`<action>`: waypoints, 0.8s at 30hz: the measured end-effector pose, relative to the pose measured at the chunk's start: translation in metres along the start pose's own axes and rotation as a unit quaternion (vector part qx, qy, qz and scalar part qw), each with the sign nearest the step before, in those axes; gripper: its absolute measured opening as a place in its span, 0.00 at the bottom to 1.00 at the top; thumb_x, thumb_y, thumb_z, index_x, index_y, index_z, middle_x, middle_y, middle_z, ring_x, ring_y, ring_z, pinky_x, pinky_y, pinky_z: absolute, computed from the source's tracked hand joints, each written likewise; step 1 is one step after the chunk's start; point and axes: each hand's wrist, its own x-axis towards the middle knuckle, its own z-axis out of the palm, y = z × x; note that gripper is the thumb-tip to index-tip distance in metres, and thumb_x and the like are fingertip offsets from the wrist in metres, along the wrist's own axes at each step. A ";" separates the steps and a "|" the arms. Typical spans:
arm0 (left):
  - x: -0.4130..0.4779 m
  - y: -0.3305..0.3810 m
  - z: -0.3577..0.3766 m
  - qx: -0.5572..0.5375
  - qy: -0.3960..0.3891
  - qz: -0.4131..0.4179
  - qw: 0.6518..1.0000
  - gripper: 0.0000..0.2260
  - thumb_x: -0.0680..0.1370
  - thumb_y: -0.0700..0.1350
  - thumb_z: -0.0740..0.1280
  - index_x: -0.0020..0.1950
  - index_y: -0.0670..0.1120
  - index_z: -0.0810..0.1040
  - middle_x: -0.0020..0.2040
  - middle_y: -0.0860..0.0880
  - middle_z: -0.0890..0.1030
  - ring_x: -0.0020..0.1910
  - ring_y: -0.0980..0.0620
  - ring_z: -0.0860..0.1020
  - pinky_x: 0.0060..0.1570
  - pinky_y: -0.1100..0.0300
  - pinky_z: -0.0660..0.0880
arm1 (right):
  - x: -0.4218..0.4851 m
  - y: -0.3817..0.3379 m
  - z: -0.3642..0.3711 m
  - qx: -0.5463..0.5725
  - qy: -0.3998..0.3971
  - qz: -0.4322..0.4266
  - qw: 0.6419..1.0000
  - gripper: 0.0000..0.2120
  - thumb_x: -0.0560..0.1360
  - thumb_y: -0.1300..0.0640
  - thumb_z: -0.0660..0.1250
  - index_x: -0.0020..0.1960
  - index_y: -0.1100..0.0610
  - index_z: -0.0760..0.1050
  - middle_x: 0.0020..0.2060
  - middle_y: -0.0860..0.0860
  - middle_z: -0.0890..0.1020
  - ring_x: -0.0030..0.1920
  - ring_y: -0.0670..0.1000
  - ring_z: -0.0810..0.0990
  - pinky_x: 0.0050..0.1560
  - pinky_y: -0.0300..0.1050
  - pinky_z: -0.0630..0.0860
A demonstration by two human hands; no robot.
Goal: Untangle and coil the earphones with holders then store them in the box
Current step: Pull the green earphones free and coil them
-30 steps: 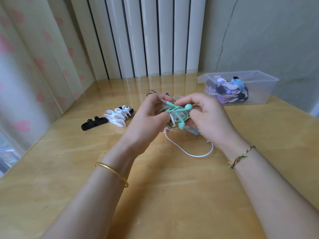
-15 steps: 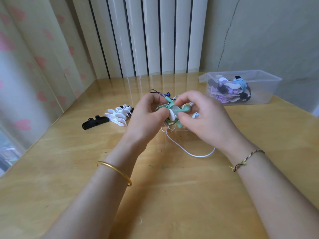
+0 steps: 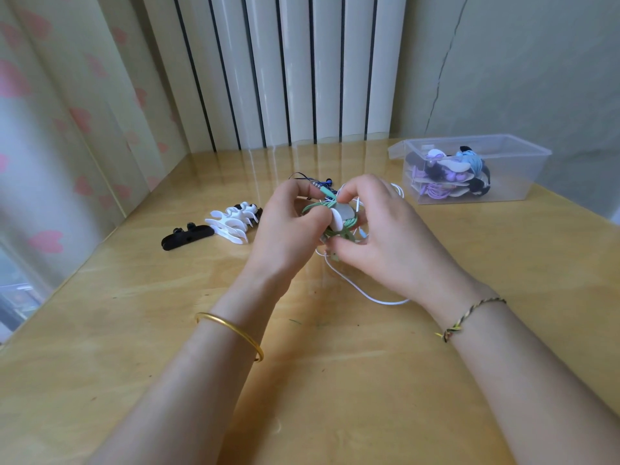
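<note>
Mint-green earphones are wound around a white holder held above the middle of the table. My left hand grips the bundle from the left. My right hand pinches the green cord and the holder from the right. A white earphone cord trails on the table under my right hand. Dark blue earphones lie just behind my hands. The clear plastic box at the back right holds several coiled earphones on holders.
A heap of white holders and a black holder lie on the table to the left of my hands. A curtain hangs along the left edge. Vertical blinds and a wall close off the back.
The green cord has been drawn tighter around the white holder, and the earbuds that stuck out a second ago are now tucked in. My hands stayed in place.
</note>
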 end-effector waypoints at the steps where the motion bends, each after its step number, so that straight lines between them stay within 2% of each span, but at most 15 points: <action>1: 0.000 0.001 0.001 -0.003 0.006 -0.001 1.000 0.09 0.70 0.35 0.63 0.45 0.49 0.73 0.40 0.47 0.79 0.32 0.53 0.74 0.28 0.67 0.70 | -0.001 -0.002 0.002 0.001 0.001 0.007 1.000 0.22 0.67 0.50 0.73 0.54 0.50 0.65 0.53 0.45 0.71 0.47 0.51 0.75 0.48 0.54 0.74; 3: -0.001 0.003 0.001 -0.007 0.009 -0.005 1.000 0.10 0.64 0.40 0.64 0.44 0.49 0.73 0.39 0.48 0.79 0.32 0.53 0.74 0.29 0.65 0.70 | -0.002 -0.006 0.008 -0.012 0.002 0.014 1.000 0.21 0.68 0.50 0.73 0.51 0.50 0.63 0.53 0.46 0.70 0.47 0.53 0.75 0.48 0.53 0.73; 5: -0.002 0.004 0.002 -0.015 0.001 -0.004 1.000 0.10 0.64 0.39 0.64 0.44 0.48 0.73 0.39 0.47 0.79 0.30 0.54 0.74 0.29 0.65 0.70 | -0.001 -0.005 0.013 -0.015 0.012 0.006 1.000 0.16 0.70 0.57 0.71 0.50 0.53 0.65 0.52 0.47 0.69 0.48 0.53 0.74 0.49 0.50 0.73; 7: -0.001 0.002 0.001 -0.012 0.001 0.001 1.000 0.10 0.69 0.34 0.64 0.44 0.47 0.73 0.40 0.47 0.79 0.31 0.54 0.74 0.29 0.65 0.70 | 0.001 -0.001 0.012 -0.001 0.009 0.003 1.000 0.12 0.71 0.64 0.68 0.50 0.54 0.67 0.51 0.46 0.69 0.48 0.47 0.72 0.47 0.34 0.69; 8: 0.000 0.002 0.000 -0.005 0.006 0.004 1.000 0.10 0.70 0.33 0.63 0.45 0.48 0.73 0.41 0.47 0.79 0.33 0.53 0.74 0.31 0.65 0.70 | 0.002 0.001 0.010 0.009 0.008 0.003 1.000 0.11 0.72 0.65 0.67 0.49 0.54 0.69 0.51 0.47 0.70 0.46 0.45 0.70 0.45 0.30 0.66; 10: 0.000 0.000 -0.001 0.010 0.006 0.012 1.000 0.11 0.72 0.33 0.62 0.46 0.48 0.73 0.42 0.48 0.79 0.34 0.53 0.74 0.31 0.65 0.70 | 0.003 0.005 0.004 0.030 0.021 0.007 0.999 0.09 0.73 0.66 0.65 0.49 0.54 0.72 0.51 0.47 0.72 0.44 0.44 0.70 0.44 0.32 0.66; 14: 0.001 -0.003 0.000 0.022 -0.011 0.026 0.999 0.11 0.72 0.33 0.62 0.47 0.48 0.73 0.44 0.49 0.80 0.33 0.56 0.74 0.28 0.69 0.69 | 0.004 0.005 0.001 0.037 0.045 0.008 0.998 0.08 0.76 0.65 0.62 0.50 0.53 0.70 0.43 0.43 0.72 0.40 0.43 0.72 0.41 0.32 0.67; 17: 0.000 -0.004 0.000 0.030 -0.028 0.036 0.998 0.12 0.72 0.32 0.62 0.47 0.49 0.73 0.45 0.49 0.80 0.33 0.57 0.73 0.29 0.70 0.68 | 0.005 0.007 0.001 0.018 0.038 0.020 0.999 0.11 0.76 0.66 0.59 0.56 0.56 0.71 0.48 0.48 0.74 0.44 0.50 0.73 0.44 0.43 0.69; 20: 0.000 -0.005 -0.001 0.037 -0.038 0.049 0.997 0.12 0.73 0.32 0.61 0.48 0.49 0.72 0.44 0.50 0.80 0.32 0.55 0.72 0.29 0.69 0.68 | 0.004 0.008 0.002 -0.027 0.035 0.019 0.999 0.12 0.78 0.65 0.57 0.58 0.56 0.72 0.48 0.50 0.75 0.46 0.51 0.72 0.43 0.46 0.66; 22: 0.001 -0.006 -0.004 0.051 -0.041 0.059 0.996 0.12 0.73 0.33 0.61 0.48 0.50 0.72 0.46 0.50 0.81 0.31 0.57 0.71 0.29 0.70 0.67 | 0.003 0.006 0.002 0.014 0.046 0.035 0.998 0.11 0.78 0.64 0.58 0.56 0.55 0.73 0.43 0.46 0.75 0.44 0.51 0.74 0.44 0.46 0.70; 24: 0.002 -0.007 -0.005 0.061 -0.051 0.072 0.994 0.11 0.73 0.33 0.62 0.49 0.49 0.72 0.46 0.49 0.81 0.29 0.60 0.71 0.29 0.71 0.67 | 0.004 0.006 0.000 0.090 0.056 0.065 0.992 0.09 0.78 0.64 0.59 0.52 0.54 0.74 0.38 0.43 0.74 0.38 0.48 0.76 0.39 0.43 0.73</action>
